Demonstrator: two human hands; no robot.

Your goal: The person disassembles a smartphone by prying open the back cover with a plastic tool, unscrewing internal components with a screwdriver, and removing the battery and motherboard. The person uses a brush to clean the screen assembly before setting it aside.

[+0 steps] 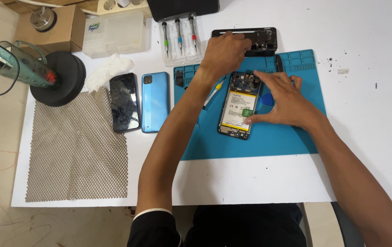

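Right hand [283,101] spread open, fingertips pressing the opened phone [240,107] with yellow battery on the blue mat [260,142], blue pick [266,98] just beside, left hand [225,51] curled closed over the phone's top edge, grip unclear, black frame [260,40] beyond.

Two bare forearms come up from the bottom of the frame, ending in the left hand [225,51] at upper centre and the right hand [283,101] right of centre. Neither wears rings, a watch or gloves. At the lower centre a black short sleeve [154,227] with a thin white hem covers the left upper arm, beside dark clothing [246,226] at the bottom edge.
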